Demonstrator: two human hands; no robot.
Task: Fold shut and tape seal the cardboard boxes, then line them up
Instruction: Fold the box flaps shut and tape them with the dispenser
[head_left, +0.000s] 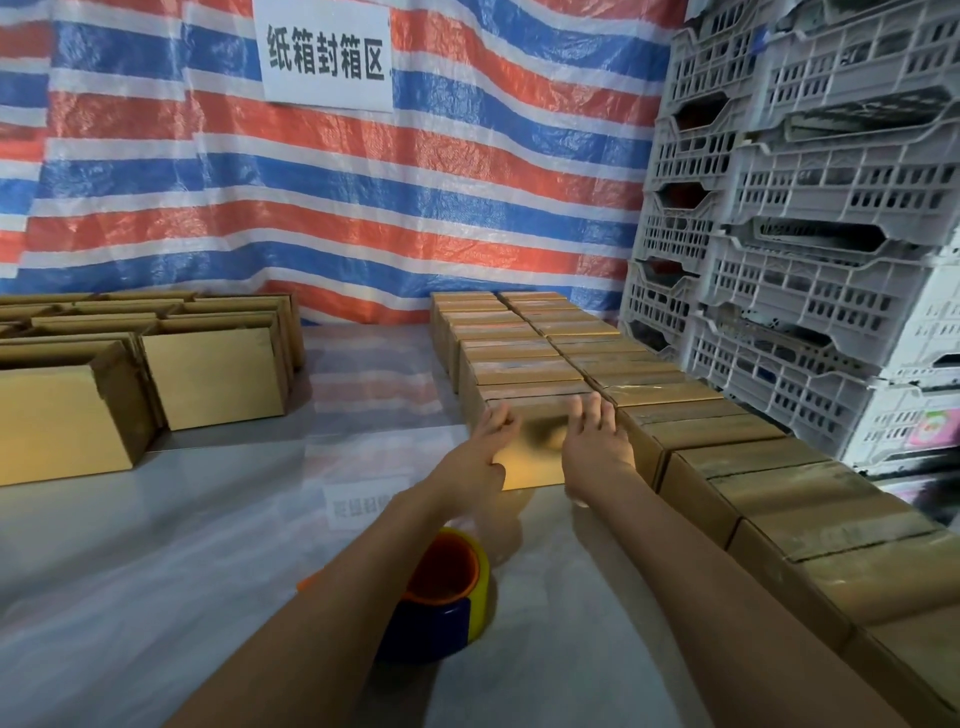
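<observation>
We face a red, blue and white striped tarp (363, 208) hung as a back wall, with grey plastic crates (810, 234) stacked high on our right. Below lies a glossy pale table (156, 545). Two rows of taped boxes (753, 467) run along its right side, and open boxes (208, 374) stand at the far left. A white sign (327, 52) hangs on the tarp. The cardboard box (535, 441) sits at the near end of the left-hand row, against the box behind it and the row beside it. A tape roll (447, 571) stands nearer us, partly under our left forearm. Our left hand (485, 441) grips the box's upper left corner, fingers curled, thumb on the front face. Our right hand (597, 441) rests on its right top edge, fingers straight and together.
</observation>
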